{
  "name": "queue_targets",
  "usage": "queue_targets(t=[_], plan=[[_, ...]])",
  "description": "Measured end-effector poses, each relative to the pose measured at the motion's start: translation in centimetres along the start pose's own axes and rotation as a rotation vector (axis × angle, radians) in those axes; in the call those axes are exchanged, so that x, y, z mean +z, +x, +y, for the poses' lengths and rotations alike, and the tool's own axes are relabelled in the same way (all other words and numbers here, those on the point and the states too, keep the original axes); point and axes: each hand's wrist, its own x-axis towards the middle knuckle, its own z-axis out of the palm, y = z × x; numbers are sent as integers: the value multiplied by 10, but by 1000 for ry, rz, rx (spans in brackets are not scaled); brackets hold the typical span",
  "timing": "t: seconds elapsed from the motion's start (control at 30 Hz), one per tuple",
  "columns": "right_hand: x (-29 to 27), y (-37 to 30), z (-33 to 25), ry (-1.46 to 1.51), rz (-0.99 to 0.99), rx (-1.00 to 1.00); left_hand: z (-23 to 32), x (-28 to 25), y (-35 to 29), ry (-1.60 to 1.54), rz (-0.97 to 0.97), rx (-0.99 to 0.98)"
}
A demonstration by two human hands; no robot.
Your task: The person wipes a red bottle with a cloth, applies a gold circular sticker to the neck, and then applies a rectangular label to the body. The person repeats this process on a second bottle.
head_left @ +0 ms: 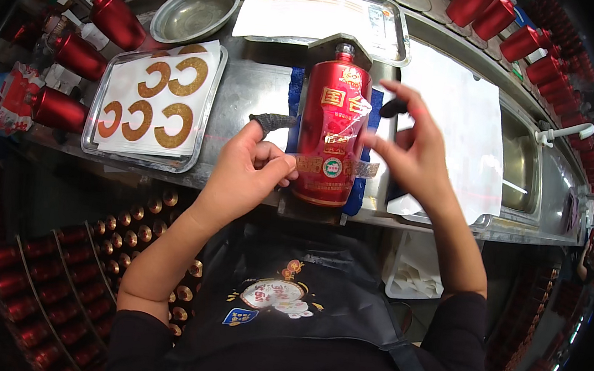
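Observation:
A shiny red bottle (324,124) with gold lettering lies on its back in the middle of the bench, neck pointing away from me. Blue cloth (354,199) shows beneath it. Across its lower part stretches a brownish label strip (309,165) with a round green-and-white mark. My left hand (245,170) pinches the strip's left end between thumb and bent fingers; a dark cover sits on its index finger. To the bottle's right, my right hand (418,151) is open, fingers apart, the thumb close to the bottle's side. One of its fingers also wears a black cover.
At left, a metal tray (202,130) holds sheets with gold C-shaped labels. Behind are a steel bowl (196,11) and a tray of strip sheets (313,15). White sheets (452,129) lie at right beside a sink (521,164). Red bottles (116,21) stand around the bench.

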Motion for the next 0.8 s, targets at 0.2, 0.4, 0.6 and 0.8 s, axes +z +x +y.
queue_targets(t=[0.2,0.4,0.6,0.8], plan=[[23,-44,7,266,-95,140,-9,-15,8,200,0,4],[10,-41,5,160,-45,39,-1,-10,15,704,149,707],[26,-37,20,-90,-168,-133,-12,5,22,892,-143,728],[19,-44,20,40,-142,-22,-26,1,20,517,-107,642]])
